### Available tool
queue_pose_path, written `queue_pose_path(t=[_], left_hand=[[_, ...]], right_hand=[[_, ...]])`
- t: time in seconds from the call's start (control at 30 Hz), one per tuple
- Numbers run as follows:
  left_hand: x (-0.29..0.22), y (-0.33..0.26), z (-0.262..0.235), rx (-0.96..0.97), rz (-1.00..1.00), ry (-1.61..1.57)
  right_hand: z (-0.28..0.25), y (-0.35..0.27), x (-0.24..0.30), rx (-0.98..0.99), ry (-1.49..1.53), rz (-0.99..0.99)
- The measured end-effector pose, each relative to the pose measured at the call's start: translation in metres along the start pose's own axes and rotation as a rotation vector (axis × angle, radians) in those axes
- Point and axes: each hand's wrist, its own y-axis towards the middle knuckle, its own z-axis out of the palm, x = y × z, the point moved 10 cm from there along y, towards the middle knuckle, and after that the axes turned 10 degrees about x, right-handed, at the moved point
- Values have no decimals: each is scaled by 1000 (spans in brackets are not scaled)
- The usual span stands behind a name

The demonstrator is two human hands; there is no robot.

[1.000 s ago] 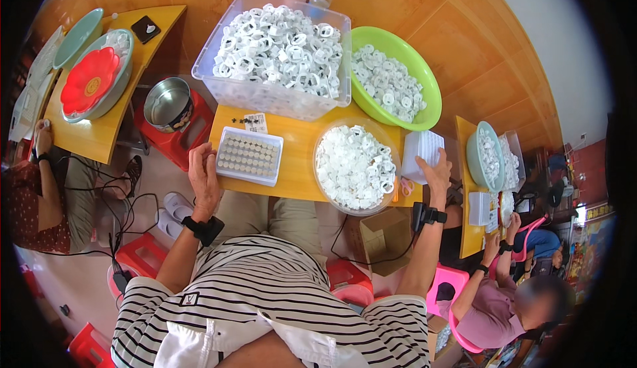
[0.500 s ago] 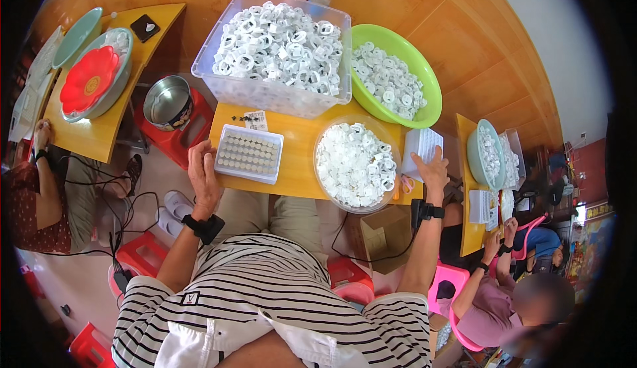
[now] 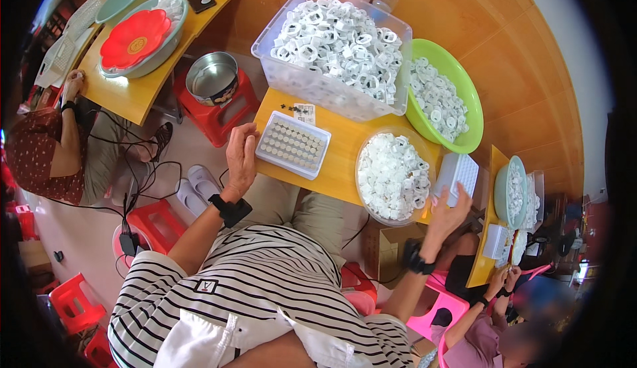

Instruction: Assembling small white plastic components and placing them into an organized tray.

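White plastic rings (image 3: 391, 176) fill a shallow round bowl (image 3: 363, 189) on the right part of a small yellow table (image 3: 342, 156), directly ahead of the seated person. Head view: the right hand (image 3: 448, 207) rests against the bowl's right edge, fingers spread and holding nothing, just below a white tray (image 3: 456, 174) that sits at the table's right end. The left hand (image 3: 241, 158) hovers open, palm turned inward, just beside a white tray of small round pieces (image 3: 292, 145) on the table's left part; it grips nothing and does not clearly touch the tray. Behind the table stand a clear bin (image 3: 332, 50) heaped with more white rings and a green bowl (image 3: 458, 96) partly filled with them. A steel pot (image 3: 212, 79) sits on a red stool (image 3: 215, 113) to the left. Other people work at neighbouring tables at the far left and lower right. Risk, as a judgement: the bowl lies near the table's front edge, so a push from the right hand could tip it and spill rings; a careless left hand could jolt the tray and scatter its pieces.
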Motion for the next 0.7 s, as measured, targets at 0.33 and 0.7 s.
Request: queue_pose_path(t=[0.33,0.7], left_hand=[[0,2,4,176,-198,-179],[6,-5,4,125,-318,-216]], right_hand=[[71,-42,-7,227,354,150],[96,-25,2,381,221,-23]])
